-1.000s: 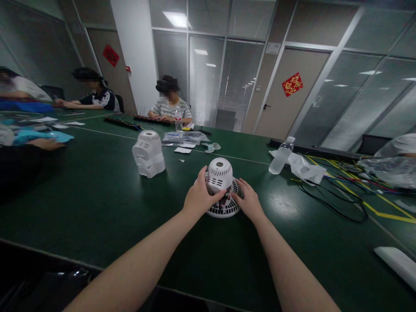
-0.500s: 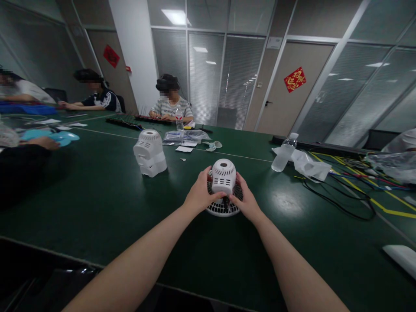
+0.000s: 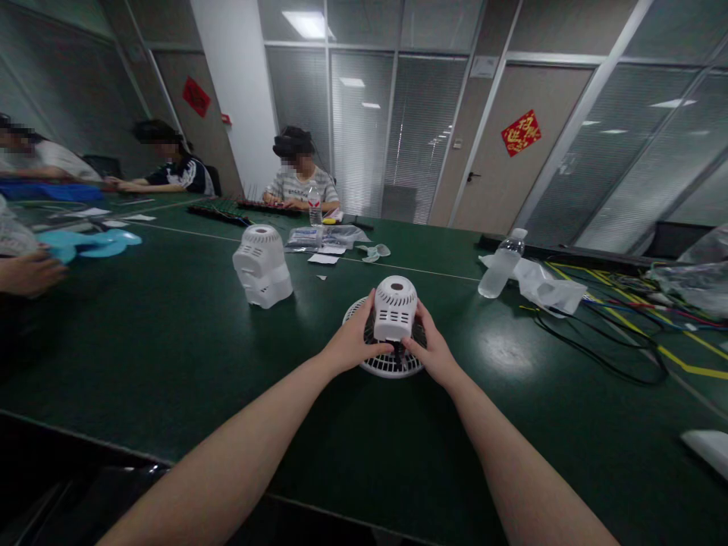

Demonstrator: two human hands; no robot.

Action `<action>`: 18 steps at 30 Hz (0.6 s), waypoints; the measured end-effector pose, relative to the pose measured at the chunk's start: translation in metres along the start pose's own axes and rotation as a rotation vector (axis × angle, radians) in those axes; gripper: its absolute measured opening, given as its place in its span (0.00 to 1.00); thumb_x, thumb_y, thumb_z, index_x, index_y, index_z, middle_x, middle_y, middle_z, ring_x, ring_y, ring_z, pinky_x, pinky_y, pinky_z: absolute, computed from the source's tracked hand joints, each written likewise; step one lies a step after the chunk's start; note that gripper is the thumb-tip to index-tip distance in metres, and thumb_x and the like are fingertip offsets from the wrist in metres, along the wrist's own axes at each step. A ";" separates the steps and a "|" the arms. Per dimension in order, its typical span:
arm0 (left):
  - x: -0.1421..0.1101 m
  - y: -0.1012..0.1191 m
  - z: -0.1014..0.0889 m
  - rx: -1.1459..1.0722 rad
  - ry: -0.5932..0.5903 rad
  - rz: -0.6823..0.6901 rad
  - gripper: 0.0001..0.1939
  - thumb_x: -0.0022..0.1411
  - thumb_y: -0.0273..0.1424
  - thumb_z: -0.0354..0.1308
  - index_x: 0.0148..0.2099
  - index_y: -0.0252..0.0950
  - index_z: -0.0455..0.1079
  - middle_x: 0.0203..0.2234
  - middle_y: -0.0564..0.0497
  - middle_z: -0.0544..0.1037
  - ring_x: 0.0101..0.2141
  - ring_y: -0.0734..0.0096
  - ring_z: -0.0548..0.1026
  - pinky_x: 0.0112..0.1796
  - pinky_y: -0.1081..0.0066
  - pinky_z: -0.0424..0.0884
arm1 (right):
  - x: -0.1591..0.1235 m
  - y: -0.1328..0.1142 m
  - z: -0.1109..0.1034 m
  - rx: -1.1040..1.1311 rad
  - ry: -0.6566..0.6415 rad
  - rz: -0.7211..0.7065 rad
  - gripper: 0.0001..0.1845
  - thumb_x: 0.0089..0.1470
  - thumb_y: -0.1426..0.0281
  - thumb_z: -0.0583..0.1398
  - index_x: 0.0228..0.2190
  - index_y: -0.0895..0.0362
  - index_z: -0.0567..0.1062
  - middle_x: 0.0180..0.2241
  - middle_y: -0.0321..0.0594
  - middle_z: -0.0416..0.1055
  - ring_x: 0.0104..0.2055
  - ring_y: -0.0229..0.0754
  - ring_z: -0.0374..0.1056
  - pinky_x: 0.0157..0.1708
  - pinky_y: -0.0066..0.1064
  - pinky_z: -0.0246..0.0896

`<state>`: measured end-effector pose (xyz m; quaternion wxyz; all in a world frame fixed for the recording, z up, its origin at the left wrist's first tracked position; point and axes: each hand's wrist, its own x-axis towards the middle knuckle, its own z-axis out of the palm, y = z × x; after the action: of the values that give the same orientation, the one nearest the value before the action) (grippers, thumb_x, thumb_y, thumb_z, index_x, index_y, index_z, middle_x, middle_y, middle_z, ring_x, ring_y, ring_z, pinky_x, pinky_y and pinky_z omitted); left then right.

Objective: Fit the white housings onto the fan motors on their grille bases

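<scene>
A white vented motor housing stands on a round white fan grille lying flat on the green table. My left hand wraps its left side with the thumb under its base. My right hand grips its right side, fingers closed round it. Dark parts show between my thumbs, under the housing.
Two white fan housings are stacked to the left. A water bottle, white plastic bag and loose cables lie to the right. Other people sit at the far side and left; one person's hand rests by a blue fan part.
My right hand moved from the grille's rim up onto the housing's right side. Both hands now hold the housing, which sits a little more upright.
</scene>
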<state>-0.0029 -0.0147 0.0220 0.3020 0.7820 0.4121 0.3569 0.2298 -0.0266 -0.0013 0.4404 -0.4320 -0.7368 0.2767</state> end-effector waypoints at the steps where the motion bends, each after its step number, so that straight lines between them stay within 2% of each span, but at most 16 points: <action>1: 0.001 -0.001 0.000 0.001 -0.002 0.011 0.63 0.52 0.37 0.71 0.75 0.46 0.29 0.71 0.40 0.51 0.69 0.43 0.54 0.66 0.42 0.53 | 0.000 0.002 0.001 0.003 0.001 -0.007 0.49 0.57 0.51 0.62 0.70 0.47 0.45 0.71 0.45 0.49 0.72 0.58 0.47 0.70 0.58 0.41; 10: 0.000 -0.001 -0.002 0.071 -0.021 0.009 0.62 0.54 0.40 0.69 0.74 0.51 0.27 0.72 0.45 0.49 0.69 0.44 0.54 0.65 0.42 0.55 | -0.001 0.007 0.001 0.094 0.007 -0.013 0.46 0.60 0.50 0.60 0.70 0.45 0.45 0.70 0.43 0.52 0.71 0.58 0.50 0.70 0.57 0.42; 15: 0.000 -0.004 0.000 0.046 -0.016 -0.028 0.64 0.53 0.42 0.70 0.75 0.45 0.26 0.71 0.39 0.51 0.68 0.42 0.57 0.65 0.41 0.56 | 0.000 0.006 0.000 0.092 -0.003 -0.014 0.47 0.59 0.52 0.61 0.70 0.46 0.45 0.70 0.44 0.52 0.71 0.57 0.50 0.70 0.56 0.41; 18: 0.001 -0.006 0.001 0.053 -0.011 -0.024 0.62 0.52 0.43 0.70 0.75 0.42 0.31 0.71 0.39 0.51 0.68 0.42 0.56 0.65 0.42 0.55 | 0.000 0.005 -0.001 0.089 0.000 -0.013 0.47 0.59 0.52 0.62 0.70 0.45 0.45 0.70 0.44 0.53 0.71 0.57 0.50 0.70 0.57 0.41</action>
<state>-0.0043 -0.0109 0.0171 0.2875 0.7868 0.4292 0.3378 0.2324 -0.0244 -0.0053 0.4608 -0.4073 -0.7265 0.3065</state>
